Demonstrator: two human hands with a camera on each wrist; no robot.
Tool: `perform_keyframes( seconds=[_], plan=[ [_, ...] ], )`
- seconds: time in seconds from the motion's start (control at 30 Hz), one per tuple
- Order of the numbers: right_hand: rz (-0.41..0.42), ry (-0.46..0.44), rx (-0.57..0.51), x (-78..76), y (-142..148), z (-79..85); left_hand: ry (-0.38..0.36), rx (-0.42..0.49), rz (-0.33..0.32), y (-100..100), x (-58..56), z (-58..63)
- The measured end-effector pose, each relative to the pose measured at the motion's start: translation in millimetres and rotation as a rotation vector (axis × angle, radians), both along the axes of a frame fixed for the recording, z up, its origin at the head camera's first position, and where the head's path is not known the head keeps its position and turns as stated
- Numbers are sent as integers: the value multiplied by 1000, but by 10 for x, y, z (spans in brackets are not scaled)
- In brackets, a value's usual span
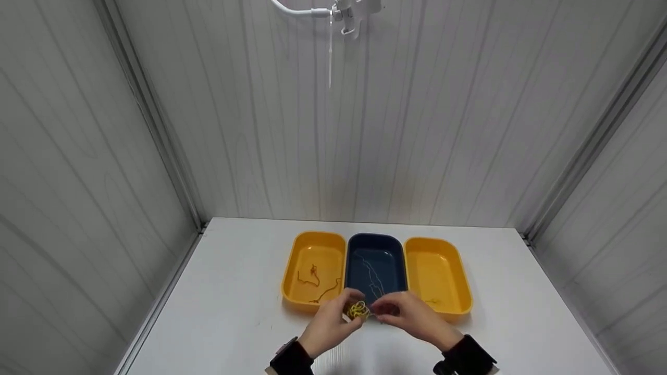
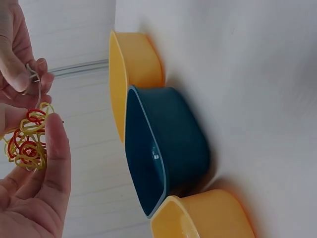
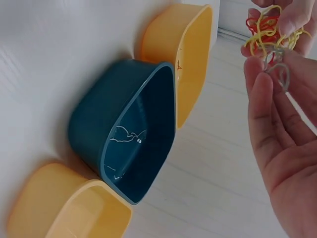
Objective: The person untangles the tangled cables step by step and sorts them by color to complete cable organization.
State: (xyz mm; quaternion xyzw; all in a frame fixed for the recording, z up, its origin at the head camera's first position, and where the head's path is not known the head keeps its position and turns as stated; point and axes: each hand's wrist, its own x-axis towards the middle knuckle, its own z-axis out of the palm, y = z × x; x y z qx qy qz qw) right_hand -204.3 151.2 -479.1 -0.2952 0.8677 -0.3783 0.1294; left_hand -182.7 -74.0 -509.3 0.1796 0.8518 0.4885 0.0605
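A tangle of yellow and red strings is held between the thumb and fingers of my left hand. My right hand pinches a grey-white string that runs out of the tangle. Both hands are close together, above the near edge of the blue tray. In the right wrist view the thumb and forefinger of my right hand meet on the grey-white string, right beside the tangle.
A yellow tray with orange-red strings stands left of the blue tray. White strings lie in the blue tray. On its right, another yellow tray has a small yellowish string. White panels surround the white table.
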Motion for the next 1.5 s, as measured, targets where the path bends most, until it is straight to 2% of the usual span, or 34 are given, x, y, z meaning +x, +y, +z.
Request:
perform_keyframes(
  seconds=[0.13, 0.2, 0.43, 0.77, 1.17, 1.5],
  plan=[
    [-29, -19, 20, 31, -1, 13, 17, -1, -3, 13, 14, 19],
    [-52, 0, 27, 41, 18, 27, 38, -9, -2, 12, 21, 24],
    [-168, 164, 32, 51, 137, 48, 111, -9, 0, -6, 54, 31],
    [-372, 300, -39, 13, 266, 23, 92, -40, 4, -49, 56, 2],
    [-586, 360, -46, -42, 352, -2, 26, -67, 10, -90, 55, 6],
    [-672, 532, -90, -88, 406, -41, 5, -100, 21, -107, 51, -6]
  ],
)
